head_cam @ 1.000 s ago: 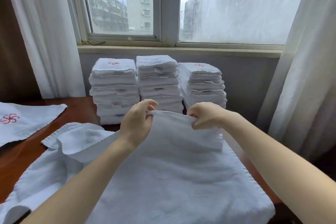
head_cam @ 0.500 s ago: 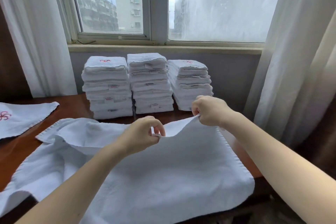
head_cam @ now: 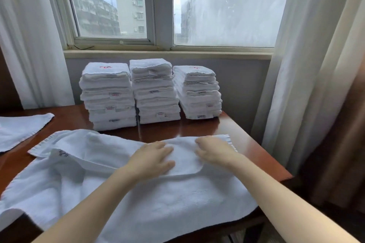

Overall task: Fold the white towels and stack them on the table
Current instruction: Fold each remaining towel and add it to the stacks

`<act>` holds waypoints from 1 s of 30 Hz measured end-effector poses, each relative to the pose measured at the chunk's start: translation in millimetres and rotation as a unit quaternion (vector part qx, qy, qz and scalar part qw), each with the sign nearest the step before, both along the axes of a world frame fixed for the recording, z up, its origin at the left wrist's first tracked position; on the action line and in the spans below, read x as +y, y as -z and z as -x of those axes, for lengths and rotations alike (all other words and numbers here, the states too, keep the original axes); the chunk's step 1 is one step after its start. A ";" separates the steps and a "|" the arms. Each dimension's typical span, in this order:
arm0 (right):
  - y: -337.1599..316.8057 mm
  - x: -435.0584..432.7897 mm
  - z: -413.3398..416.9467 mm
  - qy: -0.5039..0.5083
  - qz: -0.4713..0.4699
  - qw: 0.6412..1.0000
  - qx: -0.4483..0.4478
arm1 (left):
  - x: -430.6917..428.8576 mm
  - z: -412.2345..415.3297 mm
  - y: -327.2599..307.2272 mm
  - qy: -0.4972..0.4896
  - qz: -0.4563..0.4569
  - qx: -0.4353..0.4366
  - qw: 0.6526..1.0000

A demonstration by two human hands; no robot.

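Observation:
A large white towel (head_cam: 150, 199) lies spread over the near half of the brown wooden table (head_cam: 248, 144), its near edge hanging off the front. My left hand (head_cam: 152, 159) rests flat on the towel near its far edge with straight fingers. Just to its right, my right hand (head_cam: 214, 151) lies on the same far edge with fingers slightly bent, touching the cloth. The towel's left part is rumpled and partly doubled over. Three stacks of folded white towels (head_cam: 152, 92) stand side by side at the back of the table under the window.
Another white towel (head_cam: 17, 130) lies flat at the table's left edge. White curtains (head_cam: 308, 61) hang on both sides of the window, the right one close to the table's right edge. A grey wall with a sill is behind the stacks.
Both hands had pinched the towel's far edge and held it lifted. They have since laid it down on the table, and now rest on top of the cloth.

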State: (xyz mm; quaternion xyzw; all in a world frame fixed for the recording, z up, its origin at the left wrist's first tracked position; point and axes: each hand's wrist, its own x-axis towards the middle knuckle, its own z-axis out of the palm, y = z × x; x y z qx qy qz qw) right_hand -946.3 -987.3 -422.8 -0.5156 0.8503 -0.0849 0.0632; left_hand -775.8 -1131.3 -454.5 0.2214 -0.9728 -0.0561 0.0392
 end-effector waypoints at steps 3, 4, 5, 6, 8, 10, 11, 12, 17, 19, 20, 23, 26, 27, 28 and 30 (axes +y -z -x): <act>29.9 -6.5 -3.6 0.009 -0.065 0.998 -0.009 | -6.5 5.6 13.6 -0.010 -0.011 -0.062 0.998; 35.4 -9.2 -1.7 0.014 -0.057 0.998 -0.009 | -10.1 8.0 15.0 -0.014 -0.013 -0.066 0.998; 39.1 -11.3 2.0 0.016 -0.047 0.999 -0.009 | -13.3 11.6 16.6 -0.016 -0.017 -0.068 0.997; 39.9 -12.8 5.8 0.015 -0.034 0.999 -0.009 | -14.7 14.2 16.1 -0.016 -0.019 -0.069 0.997; 39.9 -16.1 18.3 0.007 -0.015 1.000 -0.006 | -17.5 23.5 17.3 -0.022 -0.024 -0.065 0.997; 40.1 -20.2 32.1 0.008 -0.002 1.000 -0.005 | -19.8 34.7 18.9 -0.032 -0.021 -0.061 0.997; 40.8 -22.3 38.8 0.006 0.002 1.000 -0.002 | -20.6 40.9 19.7 -0.038 -0.020 -0.058 0.997; 41.8 -24.8 45.6 0.004 0.006 1.000 0.003 | -21.2 47.0 20.5 -0.043 -0.019 -0.055 0.997; 44.1 -31.2 78.2 -0.002 0.030 1.000 0.008 | -19.6 76.1 26.0 -0.066 -0.013 -0.038 0.997; 43.7 -31.6 90.2 -0.004 0.036 0.999 -0.004 | -17.4 86.7 27.6 -0.076 -0.013 -0.029 0.997; 43.3 -31.5 96.0 -0.005 0.039 0.999 -0.010 | -15.8 91.2 28.1 -0.079 -0.014 -0.024 0.997; 41.0 -30.0 107.7 -0.006 0.045 0.999 -0.012 | -10.8 102.9 26.5 -0.082 -0.019 0.004 0.996; 38.1 -29.0 109.0 -0.003 0.036 0.999 -0.005 | -4.9 104.9 20.4 -0.066 -0.030 0.073 0.995; 36.6 -29.3 106.4 -0.001 0.034 0.999 -0.001 | -3.0 102.6 18.7 -0.057 -0.043 0.110 0.991; 34.4 -29.1 102.6 0.000 0.039 0.999 0.007 | -1.6 99.1 17.3 -0.052 -0.066 0.148 0.985; 28.6 -31.4 89.4 -0.013 0.086 0.996 0.029 | -2.0 86.9 13.0 -0.060 -0.127 0.203 0.969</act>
